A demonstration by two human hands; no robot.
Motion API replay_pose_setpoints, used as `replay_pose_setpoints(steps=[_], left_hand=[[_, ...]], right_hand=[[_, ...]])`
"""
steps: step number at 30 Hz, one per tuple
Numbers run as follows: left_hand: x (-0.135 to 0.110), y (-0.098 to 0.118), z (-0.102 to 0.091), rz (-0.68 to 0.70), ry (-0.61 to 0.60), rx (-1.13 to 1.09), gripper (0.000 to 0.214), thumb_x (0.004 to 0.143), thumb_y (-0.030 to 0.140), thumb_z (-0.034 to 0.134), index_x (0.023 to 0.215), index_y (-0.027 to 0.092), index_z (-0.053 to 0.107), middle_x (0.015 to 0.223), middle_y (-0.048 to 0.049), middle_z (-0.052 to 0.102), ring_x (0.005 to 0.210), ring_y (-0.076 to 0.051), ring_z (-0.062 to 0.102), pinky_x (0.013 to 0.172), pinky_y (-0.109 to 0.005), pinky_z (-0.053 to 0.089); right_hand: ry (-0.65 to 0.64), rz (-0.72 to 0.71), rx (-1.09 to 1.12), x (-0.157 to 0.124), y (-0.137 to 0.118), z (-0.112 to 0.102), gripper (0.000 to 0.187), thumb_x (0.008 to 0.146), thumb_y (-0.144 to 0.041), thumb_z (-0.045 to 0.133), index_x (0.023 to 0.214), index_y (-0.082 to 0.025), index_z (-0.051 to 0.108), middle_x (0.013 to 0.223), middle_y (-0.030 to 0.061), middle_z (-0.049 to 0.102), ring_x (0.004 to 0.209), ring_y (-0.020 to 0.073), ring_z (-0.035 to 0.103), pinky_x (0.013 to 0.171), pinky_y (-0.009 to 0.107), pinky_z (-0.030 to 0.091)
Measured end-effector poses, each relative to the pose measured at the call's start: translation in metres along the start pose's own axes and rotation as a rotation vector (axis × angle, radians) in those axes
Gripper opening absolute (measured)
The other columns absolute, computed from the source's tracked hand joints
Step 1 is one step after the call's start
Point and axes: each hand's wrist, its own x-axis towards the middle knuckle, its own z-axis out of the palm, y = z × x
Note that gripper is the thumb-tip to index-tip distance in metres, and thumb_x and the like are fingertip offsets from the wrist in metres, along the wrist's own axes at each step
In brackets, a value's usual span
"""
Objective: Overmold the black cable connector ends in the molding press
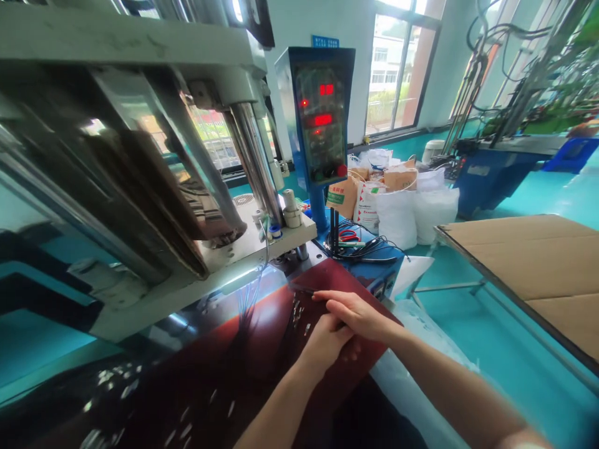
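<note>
My left hand (324,344) is over the dark red work surface (266,337), its fingers curled in. What they hold, if anything, is hidden. Crossing over it from the right, my right hand (358,317) lies against the left hand with its fingers stretched out to the left. A thin dark strip shows near the right fingertips; I cannot tell whether they touch it. Small shiny metal parts (296,313) are scattered on the surface just left of both hands. Thin grey wires (248,302) hang down from the machine behind them.
A large press (253,168) with steel columns stands at the left. Behind the hands is a blue control box (322,118) with red displays. Red-handled scissors (349,236) lie among black cables. White sacks (397,215) and a cardboard-topped table (528,262) are to the right.
</note>
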Motion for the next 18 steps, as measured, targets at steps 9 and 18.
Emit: replay_pose_setpoints(steps=[9, 18], left_hand=[[-0.001, -0.011, -0.020, 0.055, 0.236, -0.075, 0.023, 0.074, 0.038, 0.054, 0.069, 0.016, 0.045, 0.051, 0.0074, 0.044, 0.031, -0.002, 0.029, 0.031, -0.016, 0.016], [-0.004, -0.010, -0.028, 0.056, 0.154, -0.133, 0.025, 0.072, 0.037, 0.059, 0.077, 0.018, 0.044, 0.051, 0.0095, 0.044, 0.031, -0.001, 0.025, 0.030, -0.015, 0.016]], right_hand=[[0.057, 0.086, -0.149, -0.001, 0.035, -0.018, 0.045, 0.089, -0.032, 0.036, 0.125, -0.008, 0.046, 0.124, 0.0150, 0.055, 0.113, 0.0221, 0.051, 0.096, 0.037, 0.040], [-0.063, 0.199, -1.116, -0.015, 0.037, -0.007, 0.018, 0.072, -0.008, 0.045, 0.085, -0.014, 0.055, 0.085, 0.0128, 0.062, 0.079, 0.0252, 0.060, 0.066, 0.032, 0.042]])
